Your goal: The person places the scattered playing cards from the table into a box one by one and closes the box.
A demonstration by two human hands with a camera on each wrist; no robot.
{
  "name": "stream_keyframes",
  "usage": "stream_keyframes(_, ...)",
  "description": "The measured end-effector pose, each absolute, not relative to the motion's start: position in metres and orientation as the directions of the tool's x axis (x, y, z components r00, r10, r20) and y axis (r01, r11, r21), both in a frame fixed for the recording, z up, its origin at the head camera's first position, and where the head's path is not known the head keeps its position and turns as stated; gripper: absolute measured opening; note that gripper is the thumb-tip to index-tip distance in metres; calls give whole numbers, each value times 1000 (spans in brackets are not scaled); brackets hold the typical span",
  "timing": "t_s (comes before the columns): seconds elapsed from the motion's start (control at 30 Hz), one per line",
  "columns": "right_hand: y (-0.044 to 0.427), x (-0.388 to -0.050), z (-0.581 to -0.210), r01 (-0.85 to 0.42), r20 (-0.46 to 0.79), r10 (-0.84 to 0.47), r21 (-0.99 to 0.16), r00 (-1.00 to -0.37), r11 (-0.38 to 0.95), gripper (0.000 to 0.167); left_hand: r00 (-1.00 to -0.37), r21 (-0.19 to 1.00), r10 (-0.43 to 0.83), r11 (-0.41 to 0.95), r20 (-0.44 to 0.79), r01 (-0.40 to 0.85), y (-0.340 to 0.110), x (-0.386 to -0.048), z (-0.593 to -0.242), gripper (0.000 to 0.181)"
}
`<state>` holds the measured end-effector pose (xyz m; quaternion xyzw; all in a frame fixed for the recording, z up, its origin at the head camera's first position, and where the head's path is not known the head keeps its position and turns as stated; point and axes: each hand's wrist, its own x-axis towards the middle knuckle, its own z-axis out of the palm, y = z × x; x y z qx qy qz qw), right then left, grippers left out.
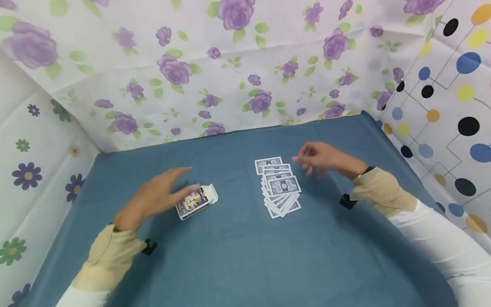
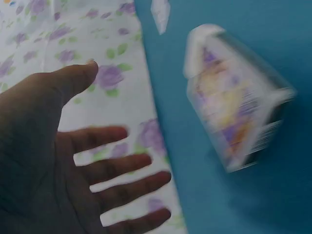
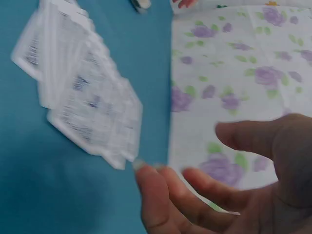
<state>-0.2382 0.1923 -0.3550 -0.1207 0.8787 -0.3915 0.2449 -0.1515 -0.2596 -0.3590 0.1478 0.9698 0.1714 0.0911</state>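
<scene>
A card box (image 1: 193, 202) with purple and yellow artwork lies on the blue cloth, its white flap raised toward the right. My left hand (image 1: 159, 194) hovers over the box's left side, fingers stretched out; the left wrist view shows the hand (image 2: 63, 161) apart from the box (image 2: 224, 97). Right of the middle, a spread of blue-backed playing cards (image 1: 284, 186) lies overlapped in a loose fanned pile. My right hand (image 1: 316, 157) is just right of the cards' upper end, fingers loosely bent around nothing. The cards (image 3: 92, 97) look blurred in the right wrist view.
A blue cloth (image 1: 238, 256) covers the table. White sheets with purple flowers (image 1: 261, 101) stand along the back, a flowered sheet (image 1: 28, 175) on the left and a dotted sheet (image 1: 469, 125) on the right.
</scene>
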Motion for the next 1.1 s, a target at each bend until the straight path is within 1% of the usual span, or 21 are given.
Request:
stream_keyframes(0.1,196,-227,-379,22,-416,-420,-732,-807,681,40,-949,337,297,908,-103,247,-259,-133,-382,86)
stream_keyframes(0.17,195,-225,-393,25,-433,-423,-722,-796,692,39,-955,331,290,909,-62,254,-260,-125,-395,88)
stream_keyframes(0.37,200,-217,-416,1,-412,-381,-680,-827,733,45,-955,390,295,875,43,288,-256,-119,-430,94)
stream_keyframes(0.47,199,-214,-419,-11,-394,-369,-671,-842,741,47,-954,424,288,857,76,293,-258,-117,-443,87)
stream_keyframes(0.63,190,-217,-424,-80,-335,-383,-655,-861,751,47,-947,462,263,827,185,320,-263,-114,-451,66)
stream_keyframes(0.73,190,-218,-426,-89,-321,-371,-641,-871,762,43,-939,475,258,812,226,338,-261,-114,-454,64)
stream_keyframes(0.87,196,-219,-428,-30,-339,-332,-659,-880,752,40,-931,487,282,795,230,361,-257,-118,-456,63)
stream_keyframes(0.97,202,-222,-429,10,-360,-339,-699,-869,715,40,-929,515,291,773,229,369,-255,-118,-459,61)
stream_keyframes(1.1,213,-227,-431,47,-391,-422,-776,-818,629,41,-928,545,283,752,243,372,-252,-117,-461,60)
